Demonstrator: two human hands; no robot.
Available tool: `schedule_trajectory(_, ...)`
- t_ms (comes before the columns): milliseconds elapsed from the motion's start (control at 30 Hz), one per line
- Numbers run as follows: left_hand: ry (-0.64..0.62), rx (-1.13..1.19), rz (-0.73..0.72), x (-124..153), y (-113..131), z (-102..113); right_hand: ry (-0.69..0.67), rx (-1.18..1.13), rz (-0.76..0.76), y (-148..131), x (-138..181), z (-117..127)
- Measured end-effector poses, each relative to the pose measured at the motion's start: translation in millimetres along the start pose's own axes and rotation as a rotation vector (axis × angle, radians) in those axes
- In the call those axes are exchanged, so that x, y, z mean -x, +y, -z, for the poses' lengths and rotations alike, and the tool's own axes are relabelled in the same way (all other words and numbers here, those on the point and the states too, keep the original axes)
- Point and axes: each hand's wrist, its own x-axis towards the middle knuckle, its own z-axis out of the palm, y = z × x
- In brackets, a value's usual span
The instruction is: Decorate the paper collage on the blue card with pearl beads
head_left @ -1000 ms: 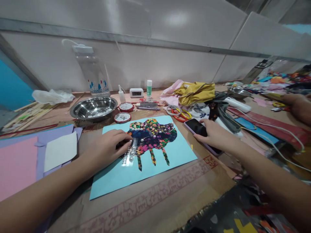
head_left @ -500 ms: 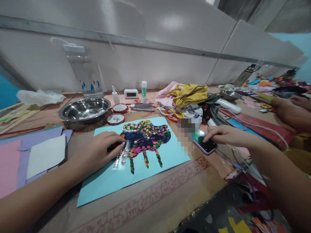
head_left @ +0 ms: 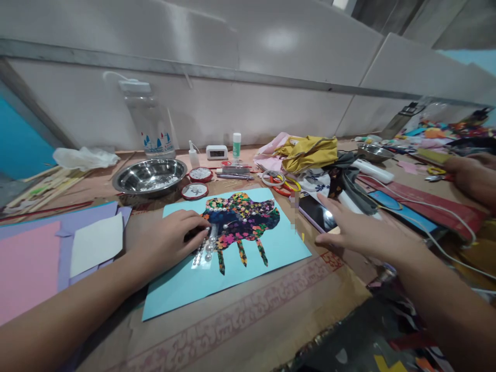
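Observation:
A light blue paper sheet (head_left: 271, 245) lies on the table, bearing a floral-patterned cut-out shape (head_left: 242, 217) dotted with pearls. My left hand (head_left: 170, 240) rests on the sheet's left part, fingers curled against a clear strip of stick-on pearls (head_left: 205, 250). My right hand (head_left: 360, 230) hovers with fingers stretched out over the near end of a smartphone (head_left: 315, 212), which lies just right of the sheet with its screen dark.
A steel bowl (head_left: 149, 175), two small red-rimmed tins (head_left: 195, 191), glue bottles, a small clock and scissors stand behind the sheet. Pink and purple paper (head_left: 34, 253) lies at left, yellow cloth (head_left: 310, 150) behind. Another person's hand (head_left: 470, 178) works at far right.
My right hand has shifted off the phone screen to its near end with the fingers spread. The phone screen, lit half a second ago, is dark. My left hand has stayed put.

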Motion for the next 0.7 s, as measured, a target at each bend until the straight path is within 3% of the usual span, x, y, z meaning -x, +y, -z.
schedule_trajectory(167, 0.0, -0.016, 0.004, -0.4, 1.5, 1.0, 0.027, 0.036, -0.052, -1.7, 0.0, 0.8)
schedule_trajectory(333, 0.007, -0.003, -0.011, -0.2, 0.6, -0.3, -0.015, 0.058, -0.122, 15.7, -9.1, -1.9)
schedule_trajectory(467, -0.019, -0.004, 0.008, -0.8, 0.2, -0.6, 0.157, 0.075, 0.012, 17.8, -5.2, 0.0)
schedule_trajectory(600, -0.016, -0.018, 0.035, -2.5, 5.2, 3.3, 0.345, -0.04, 0.202, -30.3, -3.9, 21.4)
schedule_trajectory(700, 0.039, 0.004, 0.114, -1.6, 9.1, 7.5, 0.261, -0.329, 0.483, -94.7, -13.2, 35.3)
